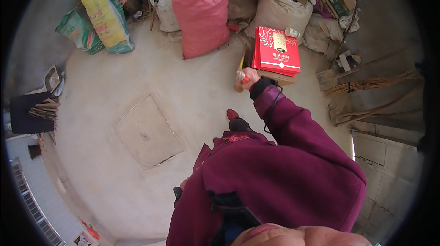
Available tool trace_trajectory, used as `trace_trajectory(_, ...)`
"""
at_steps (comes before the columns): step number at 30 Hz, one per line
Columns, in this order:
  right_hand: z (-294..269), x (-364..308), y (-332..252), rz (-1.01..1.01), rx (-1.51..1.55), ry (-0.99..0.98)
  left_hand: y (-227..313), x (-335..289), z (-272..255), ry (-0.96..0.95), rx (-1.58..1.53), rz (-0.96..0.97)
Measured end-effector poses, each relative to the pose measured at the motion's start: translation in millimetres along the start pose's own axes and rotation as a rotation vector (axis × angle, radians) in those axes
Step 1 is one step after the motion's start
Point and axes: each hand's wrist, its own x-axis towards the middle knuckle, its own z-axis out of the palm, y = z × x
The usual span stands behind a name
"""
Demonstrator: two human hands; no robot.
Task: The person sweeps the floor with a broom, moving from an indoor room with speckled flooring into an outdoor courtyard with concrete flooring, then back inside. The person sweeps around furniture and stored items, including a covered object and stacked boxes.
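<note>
My right hand (248,77) reaches forward in a plum-coloured sleeve with a dark cuff. Its fingers are closed around a narrow stick-like thing (240,62) with yellow and brown parts; its exact kind I cannot make out. Something small and orange-red shows at the fingers. Just right of this hand, a red printed gift box (278,51) rests on a brown cardboard box (279,78). A white paper cup (291,32) lies tipped on its far right corner. Of my left hand (184,183) only a sliver shows beside the coat, next to a dark object; its fingers are hidden.
A tied pink sack (200,14) and a yellow-green bag (106,19) stand along the far side. Pale sacks (284,13) stand behind the red box. A twig bundle (373,83) and wooden poles lie at right. A square slab (149,131) is set in the floor.
</note>
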Motion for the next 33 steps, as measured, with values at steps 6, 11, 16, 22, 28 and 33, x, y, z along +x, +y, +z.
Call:
trace_trajectory(6, 10.3, 30.7, -67.5, -0.244, -0.402, -0.228, 79.7, -15.9, -51.1, -0.083, -0.324, -0.119)
trace_trajectory(11, 8.9, -10.0, -82.7, -0.176, -0.275, 0.016, 103.2, -10.3, -61.7, -0.127, -0.262, -0.134)
trace_trajectory(16, -17.6, -67.6, -74.1, 0.071, -0.083, -0.218, 112.7, 4.1, -70.0, -0.18, -0.246, -0.052)
trace_trajectory(22, -40.7, -110.4, -50.4, 0.362, 0.184, -0.446, 142.3, 9.1, -93.5, -0.058, -0.262, -0.127)
trace_trajectory(28, -55.0, -84.2, -38.4, 0.669, 0.507, -0.446, 136.7, 21.4, -94.9, -0.028, -0.212, -0.091)
trace_trajectory(33, -70.3, -33.0, -70.0, 0.633, 0.488, -0.446, 121.0, 19.2, -79.4, 0.019, -0.222, -0.143)
